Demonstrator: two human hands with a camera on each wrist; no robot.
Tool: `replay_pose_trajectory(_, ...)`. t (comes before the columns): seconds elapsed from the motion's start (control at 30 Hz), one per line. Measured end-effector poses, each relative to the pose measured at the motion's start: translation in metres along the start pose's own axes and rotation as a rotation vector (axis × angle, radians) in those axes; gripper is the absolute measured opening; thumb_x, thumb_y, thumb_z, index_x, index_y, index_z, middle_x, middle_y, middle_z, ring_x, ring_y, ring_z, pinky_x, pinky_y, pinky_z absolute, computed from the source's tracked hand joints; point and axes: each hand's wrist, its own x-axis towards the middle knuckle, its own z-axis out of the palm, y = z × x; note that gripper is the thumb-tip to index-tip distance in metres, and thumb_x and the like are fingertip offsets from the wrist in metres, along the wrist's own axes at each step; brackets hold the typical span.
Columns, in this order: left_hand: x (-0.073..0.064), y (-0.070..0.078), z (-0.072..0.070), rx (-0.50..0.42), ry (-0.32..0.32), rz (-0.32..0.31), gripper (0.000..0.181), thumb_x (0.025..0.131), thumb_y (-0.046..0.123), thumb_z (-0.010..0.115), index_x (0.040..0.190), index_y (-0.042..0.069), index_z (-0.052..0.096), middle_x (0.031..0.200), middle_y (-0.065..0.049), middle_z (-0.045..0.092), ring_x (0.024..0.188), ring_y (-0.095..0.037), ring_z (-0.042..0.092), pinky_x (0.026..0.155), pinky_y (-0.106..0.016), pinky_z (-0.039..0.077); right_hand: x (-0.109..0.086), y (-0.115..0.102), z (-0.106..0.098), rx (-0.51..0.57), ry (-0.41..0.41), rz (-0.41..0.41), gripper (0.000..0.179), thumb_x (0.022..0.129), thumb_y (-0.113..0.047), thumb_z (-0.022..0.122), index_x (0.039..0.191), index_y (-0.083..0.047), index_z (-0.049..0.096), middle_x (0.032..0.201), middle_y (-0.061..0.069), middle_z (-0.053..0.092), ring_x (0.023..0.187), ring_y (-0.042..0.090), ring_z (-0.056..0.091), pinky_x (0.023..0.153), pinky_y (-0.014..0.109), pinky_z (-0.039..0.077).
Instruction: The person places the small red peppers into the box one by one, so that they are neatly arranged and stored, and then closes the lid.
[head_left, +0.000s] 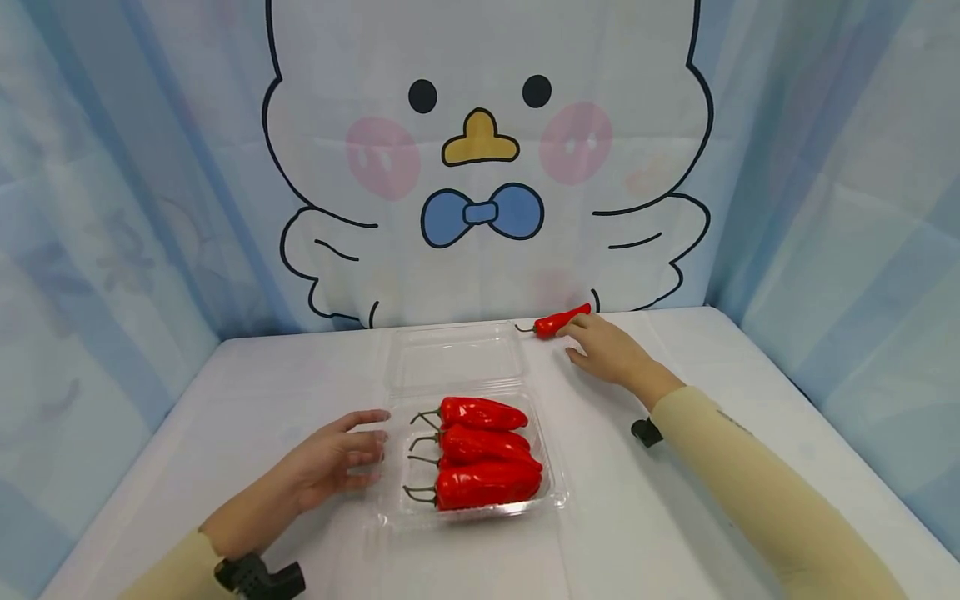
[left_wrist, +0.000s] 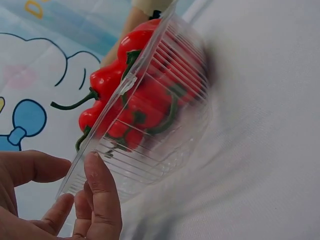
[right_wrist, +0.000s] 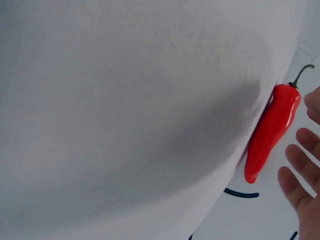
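A clear plastic clamshell box (head_left: 557, 492) lies open on the table with several red peppers (head_left: 487, 486) side by side inside, stems to the left. My left hand (head_left: 337, 454) is at the box's left edge. In the left wrist view its relaxed fingers (left_wrist: 102, 192) lie along the rim, close to or touching it; firm grip does not show. Far back on the table lies another red pepper (head_left: 551, 325), also seen in the right wrist view (right_wrist: 272, 132). My right hand (head_left: 603, 348) reaches to it with fingers spread, a small gap showing in the right wrist view.
The box's flat clear lid (head_left: 457, 358) is folded back toward the rear table edge. A white cloth covers the table (head_left: 300, 375). Behind it hangs a curtain (head_left: 480, 275) with a cartoon print, and blue curtains (head_left: 97, 208) close in the sides.
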Motion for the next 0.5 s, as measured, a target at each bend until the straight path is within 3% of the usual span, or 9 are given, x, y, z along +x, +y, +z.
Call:
replay_pose_trajectory(0.13, 0.001, 0.0, -0.002, -0.001, 0.003, -0.005, 0.061, 0.096, 0.008, 0.063, 0.153, 0.01, 0.04, 0.13, -0.011, 0.053, 0.094, -0.019, 0.059, 0.077, -0.031, 0.06, 0.006, 0.007, 0.003, -0.001, -0.058, 0.044, 0.047, 0.098, -0.02, 0.068, 0.143, -0.009, 0.058, 0.144, 0.02, 0.055, 0.133, 0.042, 0.052, 0.114, 0.058, 0.043)
replay_pose_trajectory(0.5, 0.002, 0.001, -0.003, 0.001, -0.016, -0.004, 0.061, 0.097, 0.009, 0.062, 0.154, 0.01, 0.039, 0.104, -0.003, 0.061, 0.084, -0.015, 0.059, 0.072, -0.026, 0.059, 0.021, 0.022, 0.011, -0.02, -0.06, 0.081, 0.059, 0.1, -0.019, 0.063, 0.155, -0.007, 0.043, 0.159, 0.023, 0.04, 0.149, 0.047, 0.034, 0.121, 0.063, 0.03)
